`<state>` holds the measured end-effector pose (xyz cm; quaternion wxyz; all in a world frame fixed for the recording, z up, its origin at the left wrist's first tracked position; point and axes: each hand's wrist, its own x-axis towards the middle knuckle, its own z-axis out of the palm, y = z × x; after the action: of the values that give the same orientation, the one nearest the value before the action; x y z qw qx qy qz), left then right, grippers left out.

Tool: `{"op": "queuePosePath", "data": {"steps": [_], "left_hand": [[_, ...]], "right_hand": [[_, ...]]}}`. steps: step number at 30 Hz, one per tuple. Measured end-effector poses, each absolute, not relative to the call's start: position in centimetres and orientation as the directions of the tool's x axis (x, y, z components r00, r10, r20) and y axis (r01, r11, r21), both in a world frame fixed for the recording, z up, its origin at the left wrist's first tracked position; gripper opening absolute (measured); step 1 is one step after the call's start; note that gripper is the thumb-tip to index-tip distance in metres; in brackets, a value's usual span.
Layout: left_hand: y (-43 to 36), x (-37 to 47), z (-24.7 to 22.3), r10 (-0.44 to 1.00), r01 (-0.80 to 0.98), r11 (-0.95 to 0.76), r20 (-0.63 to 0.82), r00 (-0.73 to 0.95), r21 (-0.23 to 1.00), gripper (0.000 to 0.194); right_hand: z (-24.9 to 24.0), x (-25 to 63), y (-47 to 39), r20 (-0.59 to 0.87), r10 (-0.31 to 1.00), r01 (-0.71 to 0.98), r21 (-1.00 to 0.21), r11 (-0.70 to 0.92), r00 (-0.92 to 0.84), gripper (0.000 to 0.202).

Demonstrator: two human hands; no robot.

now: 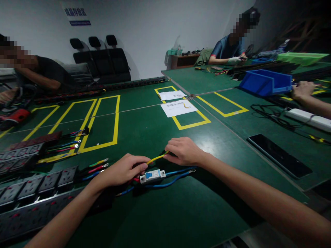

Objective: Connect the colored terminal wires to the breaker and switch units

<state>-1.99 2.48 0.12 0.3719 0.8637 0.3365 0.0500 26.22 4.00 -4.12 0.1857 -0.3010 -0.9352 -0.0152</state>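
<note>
A yellow wire (157,158) is stretched between my two hands above the green table. My left hand (126,169) pinches one end between thumb and fingers, and my right hand (183,151) grips the other end with its fingers closed. Just below the wire lies a white circuit breaker (152,176) with a blue switch. Blue wires (168,185) run from it to the right, one ending in a metal lug, and a bit of red wire shows by my left fingers. Black power strips (53,184) lie at the left, with lugged coloured wires (99,168) at their ends.
Paper sheets (178,108) and yellow tape outlines (117,120) mark the green table (144,132). To the right are a phone (280,155), a white power strip (310,119), black cables and a blue bin (266,82). People sit at the far left and far right; another person's hand (305,90) reaches in.
</note>
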Motion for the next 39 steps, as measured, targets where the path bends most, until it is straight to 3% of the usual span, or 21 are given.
{"op": "queuePosePath", "data": {"steps": [18, 27, 33, 35, 39], "left_hand": [[2.8, -1.9, -0.2, 0.592, 0.552, -0.539, -0.180, 0.786, 0.637, 0.031], [2.7, -1.7, -0.1, 0.604, 0.546, -0.539, -0.157, 0.781, 0.642, 0.031], [2.3, -1.5, 0.4, 0.671, 0.614, -0.493, -0.180, 0.720, 0.616, 0.027], [2.3, -1.5, 0.4, 0.680, 0.627, -0.480, -0.190, 0.708, 0.613, 0.027], [2.4, -1.6, 0.4, 0.656, 0.616, -0.499, -0.198, 0.728, 0.610, 0.031]], "right_hand": [[-4.5, 25.0, 5.2, 0.280, 0.706, 0.687, -0.179, 0.704, -0.651, 0.046], [-5.1, 23.8, 5.3, 0.270, 0.817, 0.792, -0.225, 0.568, -0.509, 0.039], [-3.9, 24.9, 5.4, 0.205, 0.740, 0.702, -0.234, 0.673, -0.641, 0.027], [-3.0, 25.9, 5.4, 0.160, 0.714, 0.662, -0.281, 0.695, -0.682, 0.022], [-0.9, 28.6, 5.6, 0.074, 0.739, 0.631, -0.468, 0.619, -0.670, 0.050]]}}
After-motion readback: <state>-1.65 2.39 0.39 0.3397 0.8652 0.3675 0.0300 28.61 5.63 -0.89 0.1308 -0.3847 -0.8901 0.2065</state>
